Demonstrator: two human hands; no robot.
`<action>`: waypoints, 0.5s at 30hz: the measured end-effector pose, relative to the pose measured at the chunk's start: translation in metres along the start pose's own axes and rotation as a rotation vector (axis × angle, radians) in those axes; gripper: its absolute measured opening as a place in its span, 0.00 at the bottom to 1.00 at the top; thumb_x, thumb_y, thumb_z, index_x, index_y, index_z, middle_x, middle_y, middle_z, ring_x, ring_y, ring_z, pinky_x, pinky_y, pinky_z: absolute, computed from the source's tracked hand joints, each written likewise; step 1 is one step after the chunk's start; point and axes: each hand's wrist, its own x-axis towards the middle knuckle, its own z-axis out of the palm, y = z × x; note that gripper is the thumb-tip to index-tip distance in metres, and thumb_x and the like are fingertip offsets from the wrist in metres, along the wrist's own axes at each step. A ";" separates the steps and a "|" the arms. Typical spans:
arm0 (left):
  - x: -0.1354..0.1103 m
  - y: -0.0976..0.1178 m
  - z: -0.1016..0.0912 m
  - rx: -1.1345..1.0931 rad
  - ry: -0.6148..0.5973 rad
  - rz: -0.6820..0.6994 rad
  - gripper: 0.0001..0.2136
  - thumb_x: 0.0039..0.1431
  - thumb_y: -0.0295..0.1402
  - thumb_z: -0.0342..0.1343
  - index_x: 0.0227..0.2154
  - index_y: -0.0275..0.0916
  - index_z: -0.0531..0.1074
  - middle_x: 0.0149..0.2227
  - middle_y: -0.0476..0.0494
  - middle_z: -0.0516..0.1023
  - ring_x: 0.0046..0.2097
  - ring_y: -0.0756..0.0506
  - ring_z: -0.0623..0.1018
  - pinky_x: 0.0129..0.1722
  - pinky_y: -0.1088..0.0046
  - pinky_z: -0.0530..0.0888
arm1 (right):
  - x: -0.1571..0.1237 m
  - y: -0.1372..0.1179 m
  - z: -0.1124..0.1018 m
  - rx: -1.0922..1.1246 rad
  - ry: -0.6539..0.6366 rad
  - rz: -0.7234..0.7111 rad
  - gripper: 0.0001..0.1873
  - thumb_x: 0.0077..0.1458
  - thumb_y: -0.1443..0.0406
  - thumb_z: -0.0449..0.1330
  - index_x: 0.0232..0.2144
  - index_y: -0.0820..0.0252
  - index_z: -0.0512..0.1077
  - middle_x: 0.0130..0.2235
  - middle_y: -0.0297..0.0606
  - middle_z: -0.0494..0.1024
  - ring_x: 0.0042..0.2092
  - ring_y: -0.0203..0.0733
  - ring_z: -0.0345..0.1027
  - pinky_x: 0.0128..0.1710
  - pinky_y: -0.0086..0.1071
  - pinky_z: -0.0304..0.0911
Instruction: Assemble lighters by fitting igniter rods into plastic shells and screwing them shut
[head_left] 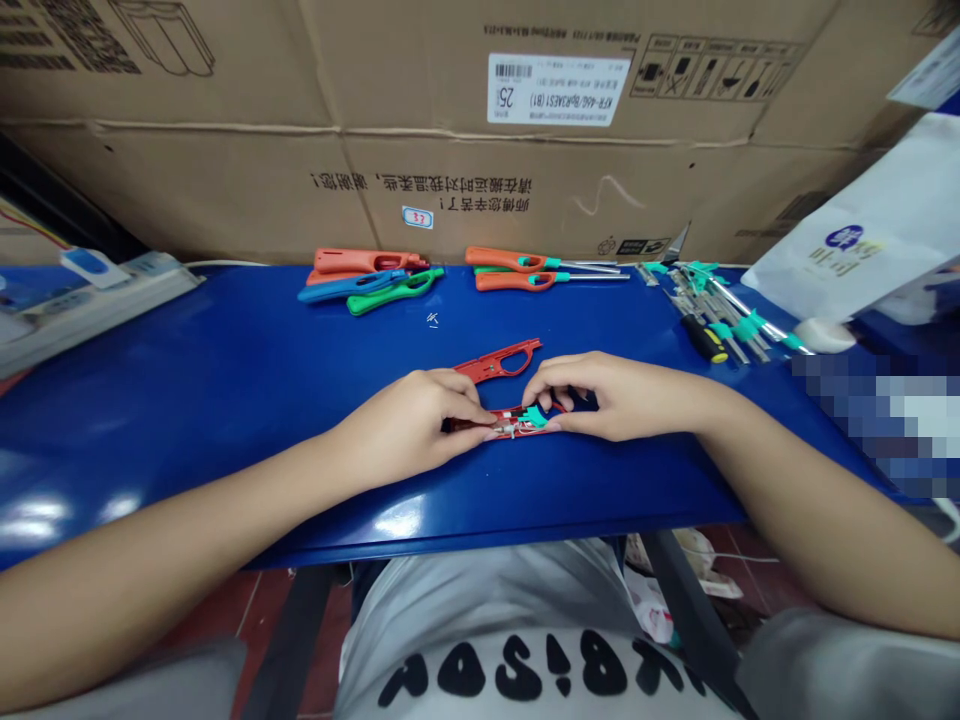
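Observation:
An opened red lighter half point(499, 434) lies low over the blue table, with small metal and white parts and a green trigger point(534, 416) in it. My left hand point(420, 425) is closed at its left end, thumb and forefinger pinched together over the inner parts; whether a tiny part is between the fingertips is hidden. My right hand point(592, 395) grips the same half around its right end, thumb and fingers beside the green trigger. Just behind lies the other red shell half point(502, 360), its inner side up, partly hidden by my left hand.
Red, blue point(352, 286) and green lighter handles point(397, 291) lie at the back. Two orange lighters point(517, 281) with metal tubes are beside them. Metal tubes with green triggers point(750, 325) and a screwdriver point(703, 338) lie back right. A cardboard box point(262, 200) stands behind.

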 end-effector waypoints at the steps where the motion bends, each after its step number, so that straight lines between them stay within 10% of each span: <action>1: 0.000 -0.001 -0.001 -0.016 -0.006 0.006 0.08 0.65 0.32 0.61 0.43 0.42 0.84 0.37 0.45 0.82 0.39 0.47 0.80 0.41 0.72 0.75 | -0.001 0.000 -0.001 -0.006 -0.006 0.000 0.12 0.60 0.69 0.61 0.47 0.59 0.75 0.41 0.37 0.77 0.38 0.37 0.68 0.39 0.32 0.65; 15: 0.004 -0.008 -0.015 -0.116 -0.092 -0.039 0.07 0.61 0.31 0.64 0.41 0.41 0.85 0.39 0.46 0.85 0.39 0.48 0.83 0.40 0.75 0.76 | -0.003 0.002 -0.002 -0.003 -0.046 -0.031 0.18 0.60 0.71 0.59 0.52 0.59 0.75 0.45 0.40 0.76 0.40 0.37 0.69 0.41 0.32 0.66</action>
